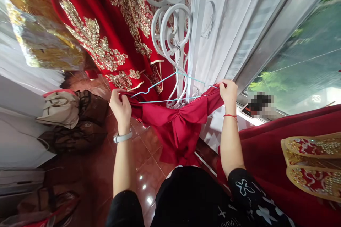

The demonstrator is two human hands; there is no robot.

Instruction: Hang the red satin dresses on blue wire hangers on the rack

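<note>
A light blue wire hanger [170,87] hangs by its hook from a white scrolled metal grille [173,28]. A plain red satin garment [178,120] with a bow-like gather is draped over the hanger. My left hand [121,106] is closed on the garment's left edge at the hanger's left end. At the hanger's right end, my right hand [228,92] pinches the garment's right edge. A white watch sits on my left wrist, a red string on my right.
A red dress with gold embroidery [106,32] hangs behind the grille. White curtain [231,25] and a window [301,60] are at right. Bags [69,113] stand on the brown tiled floor [144,170] at left. More red embroidered fabric [301,163] lies at lower right.
</note>
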